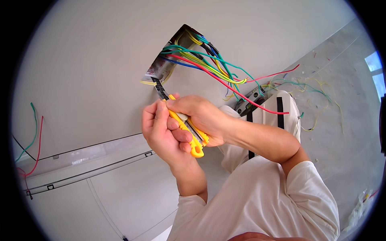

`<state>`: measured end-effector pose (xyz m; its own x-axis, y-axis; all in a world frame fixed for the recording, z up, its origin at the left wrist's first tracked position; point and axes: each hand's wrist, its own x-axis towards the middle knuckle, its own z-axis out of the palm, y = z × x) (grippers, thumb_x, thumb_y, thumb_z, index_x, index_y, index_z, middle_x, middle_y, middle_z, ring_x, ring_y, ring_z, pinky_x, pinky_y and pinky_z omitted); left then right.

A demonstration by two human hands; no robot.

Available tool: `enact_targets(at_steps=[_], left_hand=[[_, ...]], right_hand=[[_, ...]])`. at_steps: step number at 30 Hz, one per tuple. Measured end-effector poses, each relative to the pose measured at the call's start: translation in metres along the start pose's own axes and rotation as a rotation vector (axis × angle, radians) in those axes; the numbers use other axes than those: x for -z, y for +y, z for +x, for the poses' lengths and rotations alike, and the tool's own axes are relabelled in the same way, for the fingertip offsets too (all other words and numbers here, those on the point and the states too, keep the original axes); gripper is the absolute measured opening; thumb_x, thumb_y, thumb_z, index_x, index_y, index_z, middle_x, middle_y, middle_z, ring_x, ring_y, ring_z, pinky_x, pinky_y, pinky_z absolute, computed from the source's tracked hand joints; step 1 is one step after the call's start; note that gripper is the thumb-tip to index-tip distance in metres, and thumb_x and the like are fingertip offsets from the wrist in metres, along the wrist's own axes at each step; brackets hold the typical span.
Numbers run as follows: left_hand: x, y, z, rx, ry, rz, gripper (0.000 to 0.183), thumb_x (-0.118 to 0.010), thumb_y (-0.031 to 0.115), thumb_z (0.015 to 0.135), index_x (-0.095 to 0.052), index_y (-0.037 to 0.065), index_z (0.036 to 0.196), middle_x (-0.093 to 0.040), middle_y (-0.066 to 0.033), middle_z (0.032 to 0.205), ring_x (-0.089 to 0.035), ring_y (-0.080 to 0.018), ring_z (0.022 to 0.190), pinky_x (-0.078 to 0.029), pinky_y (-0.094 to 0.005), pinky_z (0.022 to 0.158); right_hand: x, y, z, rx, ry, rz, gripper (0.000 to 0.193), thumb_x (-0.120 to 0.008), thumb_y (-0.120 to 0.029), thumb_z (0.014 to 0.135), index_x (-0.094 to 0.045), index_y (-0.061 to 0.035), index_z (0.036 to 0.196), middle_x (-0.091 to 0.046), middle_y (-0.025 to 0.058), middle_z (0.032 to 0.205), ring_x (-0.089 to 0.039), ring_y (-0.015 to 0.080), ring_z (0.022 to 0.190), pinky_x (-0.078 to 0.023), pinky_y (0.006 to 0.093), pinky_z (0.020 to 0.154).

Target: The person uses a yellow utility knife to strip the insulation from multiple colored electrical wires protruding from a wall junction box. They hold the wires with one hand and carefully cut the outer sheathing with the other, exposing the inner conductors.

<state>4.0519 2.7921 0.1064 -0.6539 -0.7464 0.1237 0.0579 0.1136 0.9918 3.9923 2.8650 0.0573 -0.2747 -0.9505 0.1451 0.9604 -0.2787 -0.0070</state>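
Note:
Both my hands are closed round a yellow utility knife in front of the wall. My left hand curls its fingers over the handle, and my right hand grips it from the other side, thumb near the blade end. The long, dark blade points up and away, its tip at the lower corner of a rectangular wall opening. A pale, thin flap sticks out at that corner. From the opening hang several green, yellow, blue and red wires, to the right above my hands.
At far left, green and red wires stick out near a pale panel with a dark-lined edge. On the grey floor lie wire scraps and clear plastic. A dark tool with round openings is beside my leg.

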Motion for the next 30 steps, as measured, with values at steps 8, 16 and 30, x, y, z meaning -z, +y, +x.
enact_targets(at_steps=[8,16,30], left_hand=[[0.000,0.012,0.004,-0.039,-0.008,0.002,0.016,-0.059,0.011,0.102,-0.062,-0.005,0.103,-0.072,-0.0227,0.100,-0.070,-0.0242,0.089,-0.058,-0.0313,0.082],[-0.005,0.031,0.001,-0.061,0.026,0.106,0.016,-0.061,0.011,0.101,-0.063,-0.005,0.100,-0.071,-0.0200,0.095,-0.069,-0.0195,0.078,-0.056,-0.0253,0.063],[0.018,0.000,-0.008,0.068,-0.150,-0.020,0.013,-0.061,0.012,0.103,-0.061,-0.001,0.102,-0.061,-0.0047,0.071,-0.066,-0.0129,0.069,-0.054,-0.0250,0.065]], right_hand=[[-0.017,0.001,0.001,0.046,-0.049,-0.089,0.041,-0.042,-0.032,0.111,-0.053,-0.0054,0.081,-0.054,0.0066,0.058,-0.055,0.0177,0.041,-0.051,0.0324,0.039],[-0.011,0.007,0.010,0.021,-0.173,0.026,0.043,-0.043,-0.037,0.111,-0.052,-0.0068,0.082,-0.053,0.0055,0.057,-0.050,0.0141,0.043,-0.048,0.0314,0.039],[0.008,0.019,-0.014,0.076,-0.118,-0.038,0.043,-0.044,-0.036,0.112,-0.052,-0.0051,0.083,-0.053,0.0065,0.058,-0.056,0.0158,0.044,-0.049,0.0324,0.037]])
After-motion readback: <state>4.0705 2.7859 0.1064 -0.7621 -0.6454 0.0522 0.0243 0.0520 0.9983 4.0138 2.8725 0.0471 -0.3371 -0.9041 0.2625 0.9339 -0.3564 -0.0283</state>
